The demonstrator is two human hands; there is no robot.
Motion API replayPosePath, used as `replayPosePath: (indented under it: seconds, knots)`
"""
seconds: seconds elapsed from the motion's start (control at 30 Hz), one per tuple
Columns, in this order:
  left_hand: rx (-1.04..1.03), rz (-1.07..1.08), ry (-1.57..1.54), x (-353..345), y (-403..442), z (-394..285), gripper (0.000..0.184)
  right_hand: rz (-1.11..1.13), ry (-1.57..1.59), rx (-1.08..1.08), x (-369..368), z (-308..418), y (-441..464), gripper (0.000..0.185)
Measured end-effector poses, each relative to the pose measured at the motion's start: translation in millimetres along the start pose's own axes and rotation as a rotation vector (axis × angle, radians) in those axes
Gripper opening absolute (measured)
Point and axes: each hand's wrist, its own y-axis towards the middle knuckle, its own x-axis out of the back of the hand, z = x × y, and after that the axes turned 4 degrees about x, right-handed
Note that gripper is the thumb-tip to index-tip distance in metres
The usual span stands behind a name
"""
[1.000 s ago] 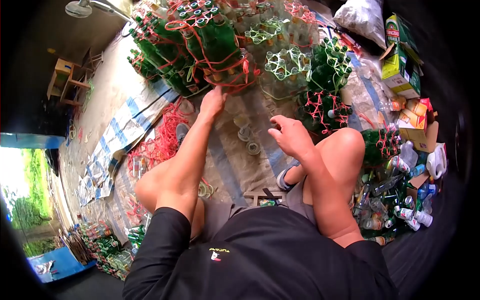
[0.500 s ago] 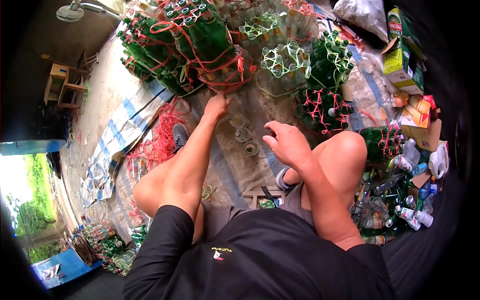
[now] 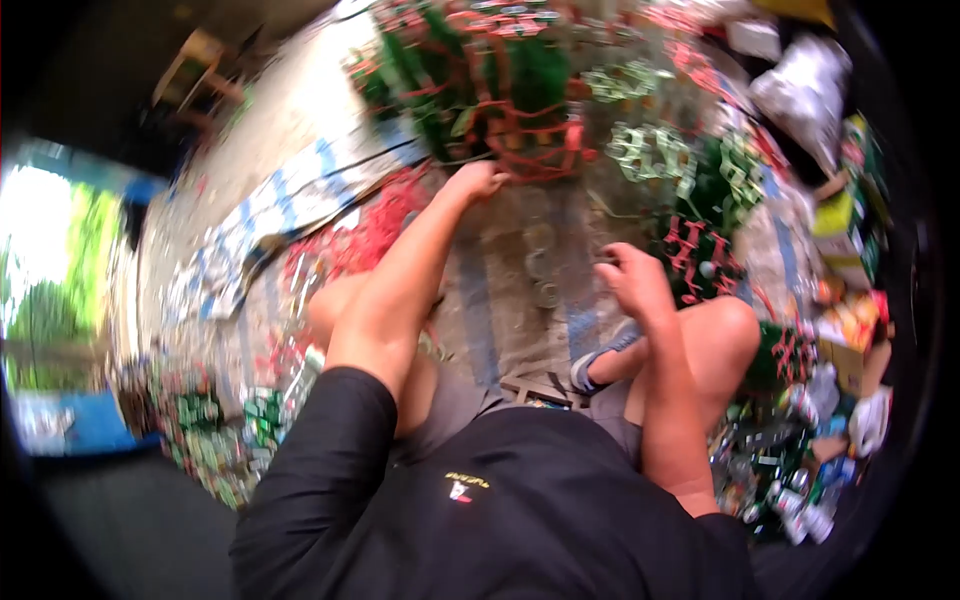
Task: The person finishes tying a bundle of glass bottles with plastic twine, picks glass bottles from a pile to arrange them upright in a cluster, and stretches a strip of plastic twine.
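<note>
My left hand (image 3: 478, 181) reaches forward to the base of a bundle of green glass bottles (image 3: 535, 80) tied with red twine (image 3: 545, 160). Its fingers are closed at the twine, though blur hides the exact grip. My right hand (image 3: 638, 285) hovers above the ground sheet, fingers loosely bent and apart, holding nothing. Between the hands, a few clear glass bottles (image 3: 543, 290) stand on the sheet, smeared by motion. Right of them are green bottles bound with red twine (image 3: 695, 260) and clear bottles tied with pale green twine (image 3: 650, 155).
A heap of red twine (image 3: 370, 235) lies left on the blue-striped sheet (image 3: 475, 310). Loose bottles and cans (image 3: 790, 500) are piled at right, below cardboard boxes (image 3: 850, 340) and a white sack (image 3: 805, 95). More bottles (image 3: 225, 430) stand at lower left.
The view has swung, so the scene sits further right and is blurred. My left hand stays at the base of the red-tied bundle. My right hand keeps its bent, empty pose.
</note>
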Motion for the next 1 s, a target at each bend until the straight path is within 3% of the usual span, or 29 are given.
replayPosePath:
  seconds: [0.03,0.07,0.1,0.13,0.17,0.23,0.33,0.43,0.47,0.5,0.53,0.57,0.6,0.63,0.67,0.73,0.87,0.93,1.0]
  knots:
    - [0.041,0.097,0.162,15.5,12.7,28.1,0.040,0.008,-0.042,-0.026,2.7,5.1,0.8,0.040]
    - [0.002,0.113,0.113,38.8,8.3,47.0,0.039,0.008,-0.023,-0.039,4.3,6.2,0.7,0.039]
    - [-0.195,0.039,0.151,63.8,2.5,74.6,0.039,-0.004,-0.028,-0.013,1.6,-4.4,2.8,0.038]
    - [0.084,0.106,0.040,112.8,-47.4,42.0,0.037,0.007,0.019,0.000,-3.4,-28.4,9.0,0.037]
    - [-0.031,-0.018,0.112,129.3,-57.4,74.2,0.033,0.011,0.083,-0.022,1.6,-23.1,4.9,0.035]
    - [0.152,-0.200,-0.100,173.0,-129.2,80.1,0.033,0.001,0.204,-0.017,7.6,-28.2,3.1,0.030]
    - [0.356,-0.424,-0.411,183.4,-231.9,134.4,0.037,-0.029,0.345,-0.129,25.9,-14.9,-9.0,0.028]
    - [0.600,-0.669,-0.271,114.2,-344.5,220.9,0.037,0.058,0.535,-0.182,52.5,-32.4,-9.8,0.029]
    - [0.696,-0.762,-0.159,71.1,-381.8,242.2,0.036,0.024,0.575,-0.218,61.5,-16.0,-16.4,0.029]
    - [0.844,-0.857,-0.250,20.0,-414.1,256.9,0.034,0.023,0.635,-0.225,73.1,-12.4,-20.2,0.032]
    - [0.950,-0.750,-0.265,-48.5,-451.5,299.3,0.033,-0.048,0.605,-0.245,79.2,4.0,-25.0,0.037]
    - [1.099,-0.686,-0.238,-86.1,-483.7,270.2,0.033,-0.066,0.541,-0.232,91.0,6.8,-26.4,0.039]
    - [1.188,-0.531,-0.203,-172.2,-517.8,307.4,0.033,-0.073,0.508,-0.222,110.4,-20.4,-17.4,0.038]
    - [1.252,-0.503,-0.292,-201.0,-543.2,274.4,0.035,-0.067,0.459,-0.212,131.2,-39.4,-9.3,0.038]
    - [1.302,-0.327,-0.362,-250.4,-569.5,274.1,0.038,-0.061,0.410,-0.201,148.4,-48.0,-2.8,0.039]
    - [1.554,-0.297,-0.516,-327.6,-600.0,246.0,0.039,-0.161,0.378,-0.220,162.8,-49.8,3.6,0.040]
    - [1.699,-0.262,-0.676,-354.8,-610.4,186.8,0.036,-0.203,0.358,-0.370,195.0,-137.4,44.8,0.040]
    - [1.728,-0.366,-0.650,-342.9,-603.9,185.5,0.038,-0.143,0.372,-0.391,198.5,-199.6,65.8,0.031]
    - [1.686,-0.544,-0.552,-333.7,-599.4,200.6,0.041,-0.091,0.352,-0.544,181.8,-163.8,58.2,0.027]
